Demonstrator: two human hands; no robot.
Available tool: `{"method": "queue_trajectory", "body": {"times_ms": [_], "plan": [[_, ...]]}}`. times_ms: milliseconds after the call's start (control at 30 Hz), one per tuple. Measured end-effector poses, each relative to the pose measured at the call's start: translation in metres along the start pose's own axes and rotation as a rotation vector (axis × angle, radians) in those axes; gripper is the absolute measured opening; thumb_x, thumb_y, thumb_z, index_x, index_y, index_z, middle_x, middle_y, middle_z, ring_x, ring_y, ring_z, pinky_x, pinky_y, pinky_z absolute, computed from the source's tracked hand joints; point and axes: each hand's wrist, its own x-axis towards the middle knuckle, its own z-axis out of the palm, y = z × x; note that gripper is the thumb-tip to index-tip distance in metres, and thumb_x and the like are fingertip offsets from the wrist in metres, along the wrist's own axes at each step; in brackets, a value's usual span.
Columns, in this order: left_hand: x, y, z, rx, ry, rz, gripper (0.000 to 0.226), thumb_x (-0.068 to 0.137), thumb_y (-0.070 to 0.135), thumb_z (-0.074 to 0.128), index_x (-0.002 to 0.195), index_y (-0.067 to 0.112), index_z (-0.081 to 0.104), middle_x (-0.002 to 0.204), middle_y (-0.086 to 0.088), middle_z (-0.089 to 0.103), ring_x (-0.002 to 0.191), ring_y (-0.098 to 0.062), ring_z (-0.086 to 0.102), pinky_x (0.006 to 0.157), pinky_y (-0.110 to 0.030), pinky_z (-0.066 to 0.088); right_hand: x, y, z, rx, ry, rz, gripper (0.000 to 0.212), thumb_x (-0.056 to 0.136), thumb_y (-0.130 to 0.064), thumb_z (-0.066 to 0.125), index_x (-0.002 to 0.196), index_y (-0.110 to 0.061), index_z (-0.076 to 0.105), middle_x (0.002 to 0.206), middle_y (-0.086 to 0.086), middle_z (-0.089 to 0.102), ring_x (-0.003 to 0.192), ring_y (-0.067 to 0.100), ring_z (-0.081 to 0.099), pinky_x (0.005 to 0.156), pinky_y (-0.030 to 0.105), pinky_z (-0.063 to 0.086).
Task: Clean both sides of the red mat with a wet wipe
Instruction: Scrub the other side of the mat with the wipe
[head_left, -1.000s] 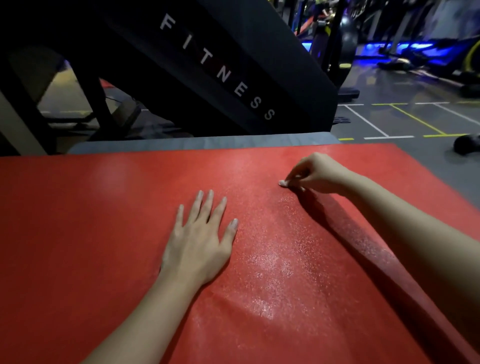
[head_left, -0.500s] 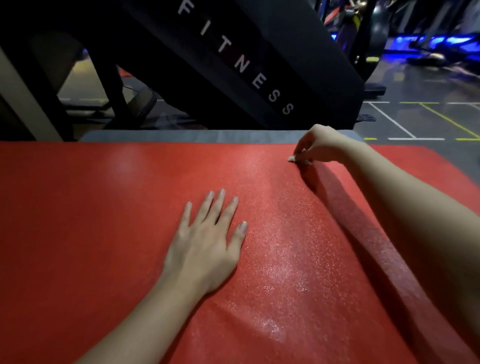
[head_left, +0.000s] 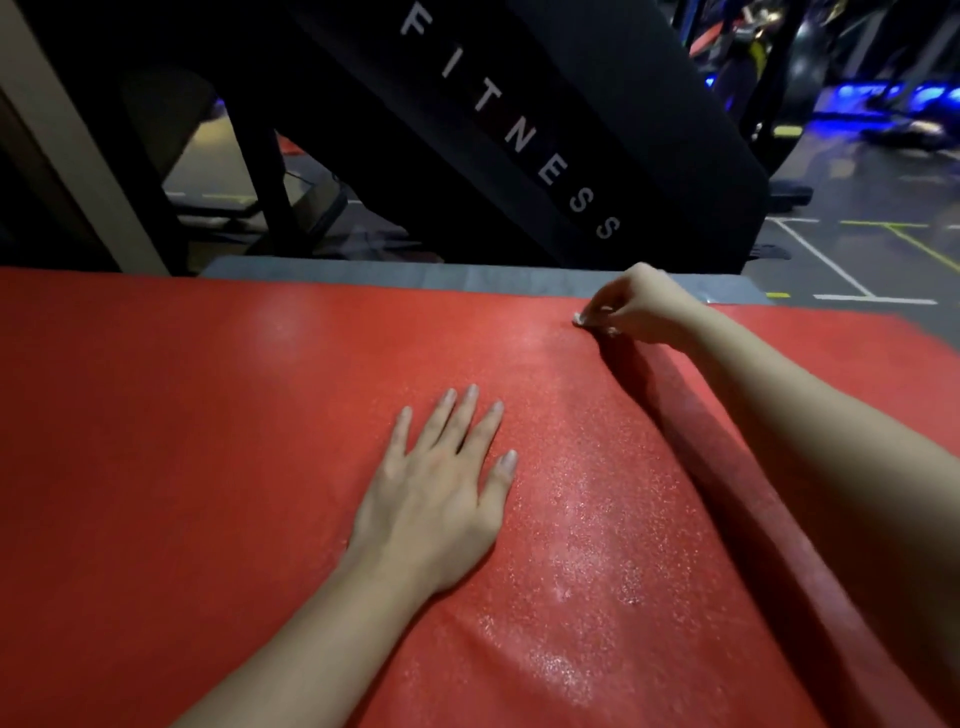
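Overhead, head view: the red mat (head_left: 208, 467) is lying spread out flat. The left hand (head_left: 436, 499) is resting mid-mat, fingers straight and released. The right hand (head_left: 639, 306), fingers pinching a small white wet wipe (head_left: 578, 320), is pressing it near the mat's far edge, at the end of a glistening damp streak (head_left: 587, 545).

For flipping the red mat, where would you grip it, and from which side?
Likely the far edge of the red mat, approached from beyond it: the sheet lies flat on the grey mat, leaving only that thin edge exposed.
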Motion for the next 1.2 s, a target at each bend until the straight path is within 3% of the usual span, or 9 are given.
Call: {"method": "queue_trajectory", "body": {"times_ms": [167,267,400,600,700,833,933,1067,1200], "plan": [[-0.001,0.0,-0.003,-0.007,-0.01,-0.001,0.068,0.096,0.06,-0.005,0.161,0.038,-0.002,0.168,0.013,-0.01,0.153,-0.003,-0.017,0.127,-0.044,-0.005,0.003,-0.007,0.029,0.106,0.232,0.095,0.007,0.083,-0.016,0.078,0.081,-0.022,0.079,0.084,0.0,0.073,0.085,0.014,0.069,0.076,0.02,0.045],[-0.001,0.001,-0.003,-0.008,-0.007,0.001,0.068,0.096,0.059,-0.003,0.161,0.037,0.0,0.169,0.012,-0.008,0.153,-0.005,-0.014,0.127,-0.045,-0.004,-0.029,-0.006,0.013,0.059,0.132,0.042,0.012,0.084,-0.033,0.079,0.089,-0.022,0.081,0.082,-0.006,0.071,0.08,0.01,0.064,0.071,0.021,0.041],[0.001,0.001,0.001,-0.006,-0.007,0.001,0.07,0.095,0.06,-0.004,0.161,0.035,-0.001,0.169,0.011,-0.009,0.154,-0.006,-0.014,0.127,-0.046,-0.003,-0.081,-0.008,-0.009,0.022,-0.11,-0.034,0.015,0.079,-0.044,0.081,0.082,-0.03,0.08,0.075,-0.01,0.074,0.07,0.006,0.066,0.065,0.023,0.046],[0.002,0.001,-0.001,-0.013,-0.015,-0.012,0.081,0.087,0.062,-0.015,0.161,0.031,-0.007,0.168,0.012,-0.012,0.152,-0.004,-0.018,0.127,-0.044,-0.004,-0.072,-0.028,0.016,0.059,0.144,0.001,0.019,0.081,-0.031,0.081,0.091,-0.014,0.081,0.089,0.005,0.075,0.074,0.009,0.056,0.061,0.014,0.031],[0.0,0.001,-0.003,-0.02,-0.013,-0.011,0.077,0.092,0.061,-0.01,0.161,0.029,-0.006,0.168,0.012,-0.011,0.152,-0.004,-0.016,0.127,-0.044,-0.005,-0.089,-0.033,0.013,0.042,0.102,0.05,0.017,0.086,-0.032,0.078,0.091,-0.016,0.08,0.092,0.004,0.076,0.08,0.011,0.061,0.068,0.018,0.036],[0.002,0.0,-0.002,-0.017,-0.007,-0.021,0.067,0.103,0.057,0.006,0.162,0.026,-0.004,0.168,0.011,-0.009,0.153,-0.005,-0.014,0.127,-0.044,-0.005,-0.132,-0.028,-0.004,-0.054,-0.051,0.0,0.013,0.084,-0.036,0.078,0.086,-0.024,0.08,0.081,-0.003,0.073,0.075,0.009,0.063,0.064,0.021,0.039],[0.004,-0.001,0.002,-0.01,-0.008,-0.014,0.068,0.103,0.057,0.007,0.162,0.026,-0.001,0.169,0.011,-0.006,0.154,-0.005,-0.011,0.127,-0.045,-0.004,-0.135,-0.029,0.003,-0.066,0.076,-0.023,0.009,0.083,-0.031,0.08,0.084,-0.021,0.08,0.073,-0.006,0.064,0.074,0.013,0.062,0.059,0.016,0.037],[0.006,-0.002,0.002,-0.008,0.004,-0.027,0.069,0.101,0.057,0.007,0.163,0.026,0.001,0.169,0.011,-0.003,0.154,-0.005,-0.009,0.127,-0.044,-0.003,-0.136,-0.033,0.022,-0.008,0.246,0.023,0.006,0.087,-0.021,0.076,0.088,-0.017,0.08,0.075,-0.003,0.053,0.076,0.022,0.059,0.064,0.026,0.035],[0.004,-0.002,0.003,-0.034,0.007,-0.019,0.068,0.103,0.057,0.01,0.163,0.026,0.004,0.169,0.01,-0.001,0.154,-0.006,-0.007,0.127,-0.045,-0.003,-0.168,-0.034,0.014,-0.085,0.094,0.01,0.014,0.089,-0.034,0.074,0.09,-0.022,0.08,0.082,0.004,0.073,0.073,0.015,0.061,0.064,0.024,0.038]]}}
